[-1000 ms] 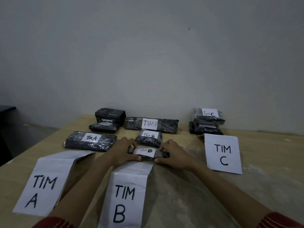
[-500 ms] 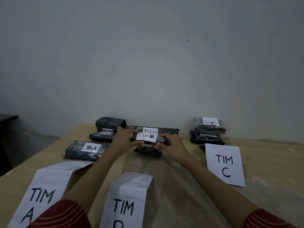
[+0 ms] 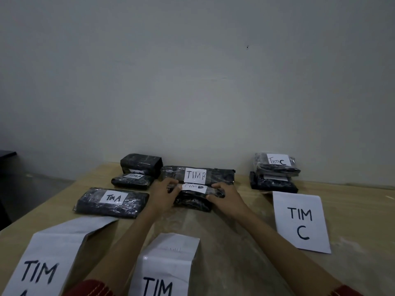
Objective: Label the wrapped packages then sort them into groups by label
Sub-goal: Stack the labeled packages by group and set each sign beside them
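Both hands — left hand [image 3: 163, 192], right hand [image 3: 226, 196] — grip a TIM B package [image 3: 195, 189] by its ends, atop another package [image 3: 192, 202], just before the long TIM B package [image 3: 197, 175].

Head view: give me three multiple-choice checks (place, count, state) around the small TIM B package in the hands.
1. The small TIM B package is: A on the TIM A sheet; B over a dark package, before the long TIM B package; C raised high in the air.
2. The TIM C stack behind the TIM C sheet holds: A one package; B two; C four.
3. The left hand and right hand: A both grip it; B only the left grips; C neither.
B, it sits mid-row; B, two layers show; A, fingers curl round its ends.
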